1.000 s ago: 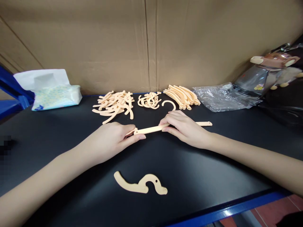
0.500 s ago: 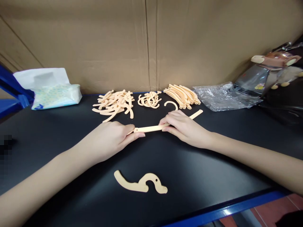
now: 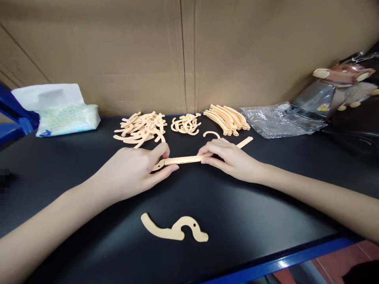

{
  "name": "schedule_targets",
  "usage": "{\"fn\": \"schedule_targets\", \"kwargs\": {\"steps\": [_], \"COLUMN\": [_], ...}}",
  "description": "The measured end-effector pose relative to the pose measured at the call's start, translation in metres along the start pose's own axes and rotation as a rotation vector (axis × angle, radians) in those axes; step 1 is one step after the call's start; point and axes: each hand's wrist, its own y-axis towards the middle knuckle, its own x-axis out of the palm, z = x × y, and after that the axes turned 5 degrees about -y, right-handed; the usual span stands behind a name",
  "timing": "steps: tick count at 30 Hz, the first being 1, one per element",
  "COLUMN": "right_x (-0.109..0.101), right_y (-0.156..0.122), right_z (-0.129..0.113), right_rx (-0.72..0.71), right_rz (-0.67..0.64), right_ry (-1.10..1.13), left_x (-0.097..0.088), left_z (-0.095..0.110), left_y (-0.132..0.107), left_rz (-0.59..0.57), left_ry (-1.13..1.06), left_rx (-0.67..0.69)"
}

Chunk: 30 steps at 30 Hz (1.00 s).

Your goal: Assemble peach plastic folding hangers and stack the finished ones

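Head view: right hand (image 3: 222,157) has fingers closed on a pale strip (image 3: 183,160), above the middle of the table (image 3: 251,221); left hand (image 3: 136,171), fingers closed around a holed piece (image 3: 158,165) at the strip's left end; curvy flat piece (image 3: 166,233) lies nearer the camera; hook pile (image 3: 186,125) behind.
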Motion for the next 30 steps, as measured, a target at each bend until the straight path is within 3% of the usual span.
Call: {"fn": "schedule_targets", "kwargs": {"steps": [4, 10, 15, 18, 25, 30], "right_x": [-0.001, -0.002, 0.000, 0.000, -0.002, -0.002], "right_y": [0.000, -0.001, -0.003, -0.002, 0.002, 0.002], "right_z": [0.000, 0.002, 0.009, 0.008, 0.005, 0.009], "right_rx": [0.037, 0.153, 0.167, 0.213, 0.296, 0.321], "right_rz": [0.015, 0.042, 0.006, 0.054, 0.334, 0.365], "right_ry": [0.038, 0.276, 0.384, 0.381, 0.344, 0.291], "left_x": [-0.001, -0.002, 0.005, 0.010, 0.008, 0.006], "left_z": [-0.004, 0.000, 0.000, -0.005, -0.001, 0.011], "left_y": [-0.002, 0.001, 0.002, 0.001, -0.002, -0.002], "left_rz": [0.068, 0.004, 0.070, 0.081, 0.037, 0.047], "left_ry": [-0.024, -0.106, -0.147, -0.187, -0.284, -0.208], "left_rx": [0.081, 0.212, 0.341, 0.326, 0.217, 0.179]}}
